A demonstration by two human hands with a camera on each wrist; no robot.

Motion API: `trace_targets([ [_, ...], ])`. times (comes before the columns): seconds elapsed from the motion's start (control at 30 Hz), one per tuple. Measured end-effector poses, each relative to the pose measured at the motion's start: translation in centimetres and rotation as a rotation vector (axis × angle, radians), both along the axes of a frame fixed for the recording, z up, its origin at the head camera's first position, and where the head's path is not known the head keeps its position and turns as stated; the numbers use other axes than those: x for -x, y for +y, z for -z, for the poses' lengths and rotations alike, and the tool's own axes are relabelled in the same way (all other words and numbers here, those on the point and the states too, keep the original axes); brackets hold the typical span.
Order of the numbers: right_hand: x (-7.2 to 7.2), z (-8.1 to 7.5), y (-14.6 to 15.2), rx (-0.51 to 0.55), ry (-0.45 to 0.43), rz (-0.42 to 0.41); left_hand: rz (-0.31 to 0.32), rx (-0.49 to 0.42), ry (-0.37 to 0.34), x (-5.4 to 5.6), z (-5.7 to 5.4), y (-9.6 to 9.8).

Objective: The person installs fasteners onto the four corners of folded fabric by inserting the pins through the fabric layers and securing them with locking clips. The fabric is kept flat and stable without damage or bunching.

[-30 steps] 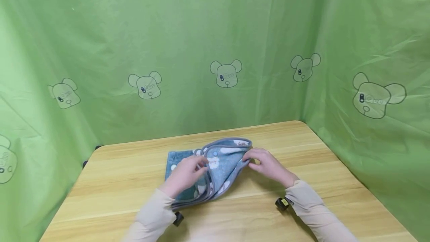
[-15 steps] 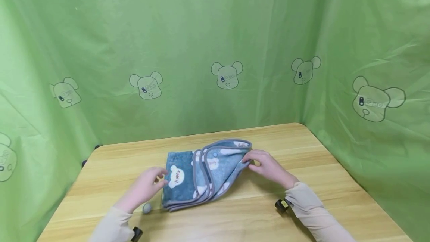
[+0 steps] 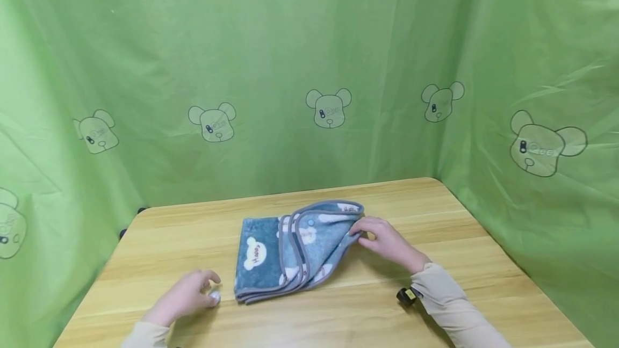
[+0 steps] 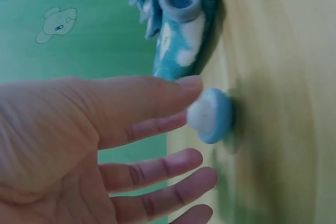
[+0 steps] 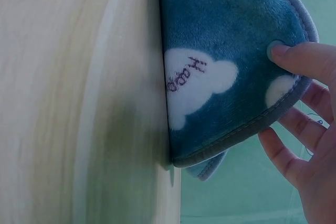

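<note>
A teal plush towel (image 3: 258, 256) with grey edging and white bear heads marked "Happy" lies folded on the table, its right part lifted. My right hand (image 3: 384, 240) pinches the raised right edge; in the right wrist view the thumb (image 5: 296, 56) lies on the face and the other fingers behind the edge. To the left of the towel, my left hand (image 3: 186, 294) is beside a small round light-blue and white object (image 4: 212, 116) resting on the table. The left thumb tip is close to it, its fingers loosely bent and apart; whether the thumb touches it I cannot tell.
The wooden table (image 3: 411, 316) has rounded far corners. Green curtains (image 3: 271, 58) printed with bear heads hang behind it and along both sides. A black wrist device (image 3: 406, 296) sits at my right cuff.
My left hand has moved from over the towel leftward and down to the small round object, which it uncovered on the way. The right hand keeps its hold on the towel.
</note>
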State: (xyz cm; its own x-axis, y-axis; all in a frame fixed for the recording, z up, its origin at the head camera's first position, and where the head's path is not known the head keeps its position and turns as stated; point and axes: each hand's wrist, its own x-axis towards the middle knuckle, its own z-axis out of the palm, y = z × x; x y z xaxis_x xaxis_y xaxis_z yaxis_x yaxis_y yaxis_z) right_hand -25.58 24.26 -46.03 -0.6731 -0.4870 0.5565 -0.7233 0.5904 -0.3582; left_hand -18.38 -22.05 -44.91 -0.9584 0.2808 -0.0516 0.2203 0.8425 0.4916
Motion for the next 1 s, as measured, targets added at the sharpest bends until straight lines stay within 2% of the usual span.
trace_targets([
  [0.27,0.0,0.1,0.1,0.003,0.007,-0.001,0.037,0.022,0.045,-0.3,1.1,0.2],
  [0.43,-0.1,0.0,0.2,-0.001,-0.012,0.006,0.066,0.008,0.055,0.0,1.5,0.5],
  [0.63,-0.1,-0.2,0.1,-0.004,-0.008,-0.001,0.065,-0.005,0.056,0.4,2.0,0.5],
  [0.8,-0.1,-0.1,0.1,-0.006,-0.006,-0.004,0.026,-0.054,0.060,0.5,1.8,0.6],
  [1.0,-0.1,-0.2,0.1,-0.014,-0.025,0.005,-0.099,-0.103,0.063,0.6,0.3,1.5],
])
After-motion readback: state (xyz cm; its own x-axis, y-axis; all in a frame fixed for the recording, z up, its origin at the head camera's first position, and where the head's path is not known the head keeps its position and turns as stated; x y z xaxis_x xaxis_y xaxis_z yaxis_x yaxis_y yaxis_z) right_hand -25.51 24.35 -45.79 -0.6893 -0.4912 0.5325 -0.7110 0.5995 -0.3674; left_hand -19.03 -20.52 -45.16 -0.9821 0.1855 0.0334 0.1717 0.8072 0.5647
